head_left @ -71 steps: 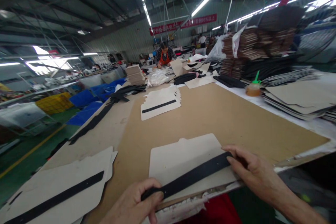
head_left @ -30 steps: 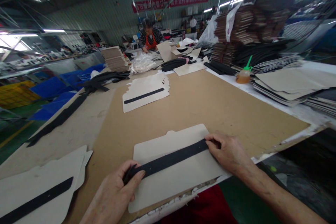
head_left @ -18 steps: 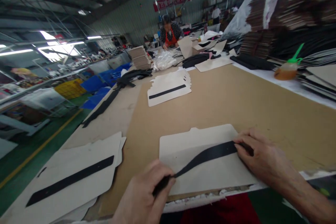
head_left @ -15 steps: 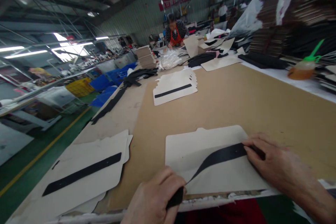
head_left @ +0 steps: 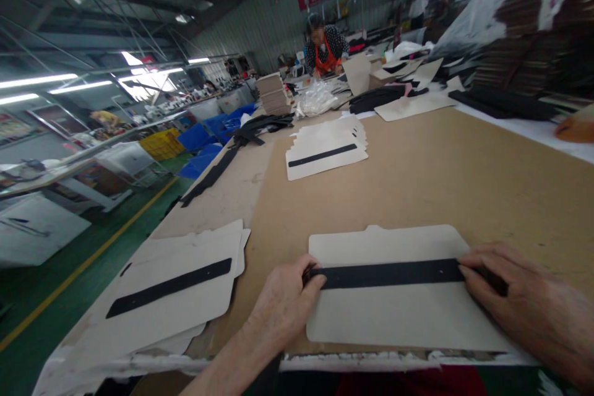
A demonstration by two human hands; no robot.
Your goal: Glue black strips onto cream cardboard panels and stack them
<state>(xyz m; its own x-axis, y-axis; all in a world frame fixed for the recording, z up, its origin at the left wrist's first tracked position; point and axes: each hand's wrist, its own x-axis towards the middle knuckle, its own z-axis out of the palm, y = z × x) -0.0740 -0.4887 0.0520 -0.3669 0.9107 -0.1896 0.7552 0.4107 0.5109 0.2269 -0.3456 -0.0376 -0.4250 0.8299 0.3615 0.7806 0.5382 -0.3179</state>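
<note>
A pale cut card panel (head_left: 399,315) lies at the near edge of the brown board (head_left: 417,179). A long black strip (head_left: 390,273) stretches straight across it. My left hand (head_left: 283,309) pinches the strip's left end, fingers closed on it. My right hand (head_left: 533,309) presses the strip's right end down, fingers together over it.
A pile of finished panels with a black strip (head_left: 171,291) lies to the near left, another pile (head_left: 327,151) farther up the table. Loose black strips (head_left: 232,158) trail along the left edge. A person in an orange apron (head_left: 325,52) works at the far end. Stacks of material (head_left: 515,55) stand at right.
The strip's left end was lifted and curved half a second ago; now it lies straight and flat across the panel. My left hand moved up onto the panel's left edge.
</note>
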